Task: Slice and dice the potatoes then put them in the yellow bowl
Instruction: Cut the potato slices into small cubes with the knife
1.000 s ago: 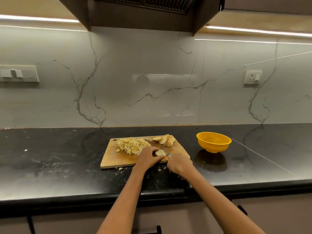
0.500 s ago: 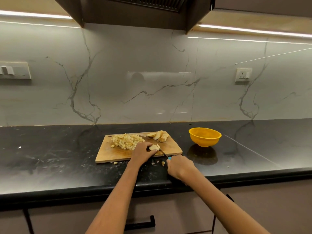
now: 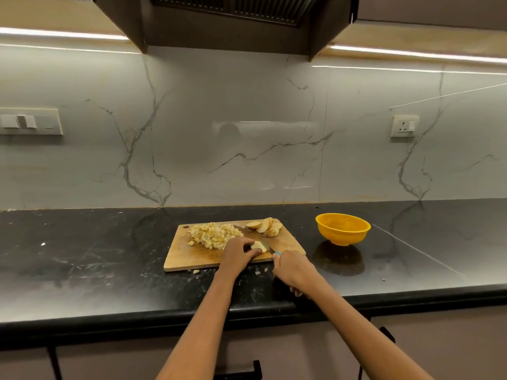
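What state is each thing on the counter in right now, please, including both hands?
Yellow bowl: upright on the counter, looks empty.
Diced potato: heaped on the cutting board.
Potato slices: uncut, at the board's far right corner.
Potato piece: held down on the board.
Knife: blade beside that piece.
Left hand: grips the potato piece.
Right hand: grips the knife handle.
Stray bits: on the counter.
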{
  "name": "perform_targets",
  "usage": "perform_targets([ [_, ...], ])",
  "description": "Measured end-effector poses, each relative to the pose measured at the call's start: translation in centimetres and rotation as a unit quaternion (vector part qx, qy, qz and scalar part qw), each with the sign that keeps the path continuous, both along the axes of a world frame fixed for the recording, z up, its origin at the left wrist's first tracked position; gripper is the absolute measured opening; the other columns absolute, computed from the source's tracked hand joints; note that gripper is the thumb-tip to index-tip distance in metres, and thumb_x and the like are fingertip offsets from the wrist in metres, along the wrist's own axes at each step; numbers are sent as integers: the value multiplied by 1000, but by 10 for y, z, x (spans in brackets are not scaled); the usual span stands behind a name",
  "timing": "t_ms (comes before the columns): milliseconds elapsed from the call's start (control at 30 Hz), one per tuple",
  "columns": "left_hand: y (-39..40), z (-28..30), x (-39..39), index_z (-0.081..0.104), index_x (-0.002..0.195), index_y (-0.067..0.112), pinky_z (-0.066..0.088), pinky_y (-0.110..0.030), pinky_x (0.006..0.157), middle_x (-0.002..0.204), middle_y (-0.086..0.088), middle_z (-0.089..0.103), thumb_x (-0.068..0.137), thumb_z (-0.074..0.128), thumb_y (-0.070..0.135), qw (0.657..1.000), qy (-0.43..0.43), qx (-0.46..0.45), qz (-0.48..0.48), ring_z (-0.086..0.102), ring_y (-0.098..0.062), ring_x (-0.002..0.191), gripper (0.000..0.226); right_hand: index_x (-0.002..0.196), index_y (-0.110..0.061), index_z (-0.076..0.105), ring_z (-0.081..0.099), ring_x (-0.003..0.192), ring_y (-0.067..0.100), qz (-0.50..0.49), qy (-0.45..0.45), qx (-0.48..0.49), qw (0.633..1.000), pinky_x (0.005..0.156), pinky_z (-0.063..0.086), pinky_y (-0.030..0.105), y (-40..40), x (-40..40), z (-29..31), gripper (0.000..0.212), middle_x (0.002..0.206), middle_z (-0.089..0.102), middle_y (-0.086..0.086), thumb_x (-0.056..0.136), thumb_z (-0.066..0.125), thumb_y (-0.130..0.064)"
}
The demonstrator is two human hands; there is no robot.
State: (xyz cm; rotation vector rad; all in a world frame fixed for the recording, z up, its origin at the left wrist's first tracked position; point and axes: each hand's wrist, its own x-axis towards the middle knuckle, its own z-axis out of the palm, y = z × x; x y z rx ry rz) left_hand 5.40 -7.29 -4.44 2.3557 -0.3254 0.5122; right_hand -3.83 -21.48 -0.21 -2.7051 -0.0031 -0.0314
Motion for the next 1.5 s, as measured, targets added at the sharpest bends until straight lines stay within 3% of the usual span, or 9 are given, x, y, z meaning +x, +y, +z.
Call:
perform_targets([
  [300, 1, 1, 0, 65, 117, 9, 40, -24, 91, 119, -5, 65, 82, 69, 33, 1000, 0, -3, -6, 56, -17, 111, 43, 88, 0, 54, 49, 45, 17, -33, 44, 10, 998, 39, 41, 23, 14, 14, 4, 40, 58, 50, 7, 104, 27, -24],
  [467, 1, 4, -1, 65, 115, 7, 44, -27, 92, 116, -8, 66, 82, 69, 29, 1000, 7, 5, -14, 59, -18, 107, 40, 76, -3, 51, 50, 60, 22, -13, 44, -26, 999, 56, 41, 27, 27, 25, 14, 32, 69, 53, 10, 100, 35, -16],
  [567, 0, 5, -2, 64, 116, 7, 43, -26, 90, 116, -8, 66, 82, 69, 30, 1000, 8, 5, -11, 59, -18, 107, 41, 104, 4, 58, 59, 85, 27, 1, 65, -45, 997, 57, 41, 27, 28, 25, 14, 30, 103, 64, 17, 100, 36, -16],
  [667, 0, 6, -4, 63, 117, 8, 40, -23, 89, 118, -7, 64, 83, 69, 31, 1000, 8, 4, -7, 56, -17, 109, 42, 120, 0, 56, 59, 108, 29, 0, 52, -69, 996, 79, 48, 34, 20, 9, 11, 35, 119, 60, 16, 101, 35, -21],
  [833, 0, 5, -5, 63, 118, 9, 39, -26, 92, 120, -7, 63, 84, 67, 32, 1000, 17, -2, -3, 54, -18, 112, 42, 124, -4, 54, 59, 109, 30, 15, 62, -75, 995, 78, 51, 35, -2, -37, 13, 36, 121, 58, 14, 102, 32, -22],
  [933, 0, 4, -7, 64, 116, 9, 38, -26, 93, 118, -8, 64, 84, 68, 29, 1000, 13, -15, 6, 55, -19, 111, 38, 124, -3, 53, 58, 109, 31, 10, 46, -65, 997, 92, 50, 40, -9, -48, 23, 36, 120, 59, 16, 103, 29, -20],
  [1100, 0, 4, -8, 67, 109, 7, 32, -17, 84, 112, -8, 66, 85, 67, 23, 999, 5, -36, 26, 55, -19, 107, 29, 115, 1, 57, 61, 103, 33, -4, -50, -33, 998, 82, 52, 39, -4, -29, 20, 42, 110, 63, 20, 105, 24, -22],
  [1267, 0, 4, -8, 68, 111, 7, 35, -20, 88, 113, -7, 67, 85, 67, 25, 1000, -4, -22, 21, 58, -18, 107, 31, 78, -2, 52, 66, 64, 29, -5, 6, 17, 1000, 48, 48, 26, 13, 0, 4, 48, 58, 54, 10, 105, 24, -30],
  [1500, 2, 5, -5, 68, 111, 7, 36, -21, 91, 115, -8, 67, 84, 68, 25, 1000, -8, -24, 17, 58, -18, 109, 32, 74, -3, 50, 57, 46, 20, -27, 51, 24, 998, 40, 44, 23, 17, 19, -1, 47, 59, 58, 9, 103, 27, -31],
])
